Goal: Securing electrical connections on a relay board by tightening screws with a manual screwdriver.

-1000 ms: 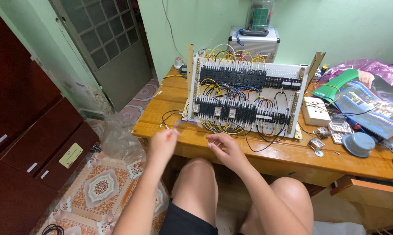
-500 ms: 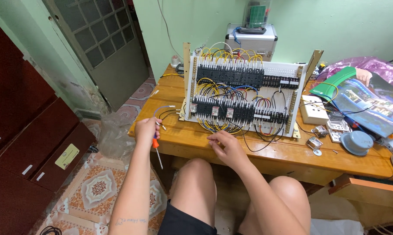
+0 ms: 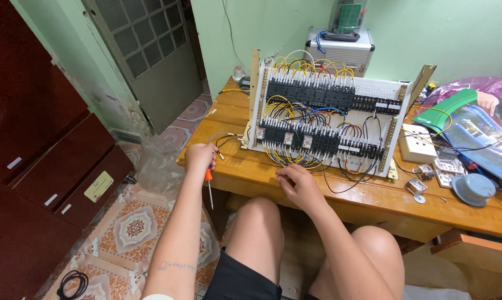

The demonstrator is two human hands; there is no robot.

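View from above of a seated person at a wooden table (image 3: 340, 194). The left hand (image 3: 200, 157), at the table's front left corner, is closed in a fist around a screwdriver (image 3: 209, 183) with an orange handle; its thin metal shaft points down past the front edge toward the tiled floor (image 3: 130, 222). The right hand (image 3: 296, 183) rests on the table near the front edge, fingers curled loosely inward, holding nothing that can be made out; it lies just before the lower edge of a wiring board (image 3: 329, 119). The board, white and perforated, stands tilted back near the middle of the table, carrying two rows of black relays joined by yellow, black, red and blue wires. Toward the right end lie a white socket box (image 3: 416, 143), small metal parts (image 3: 415, 188) and a grey round cap (image 3: 473, 189). A silver case (image 3: 340, 51) stands behind the board against the green wall. Dark red cabinets (image 3: 34, 161) fill the left side.
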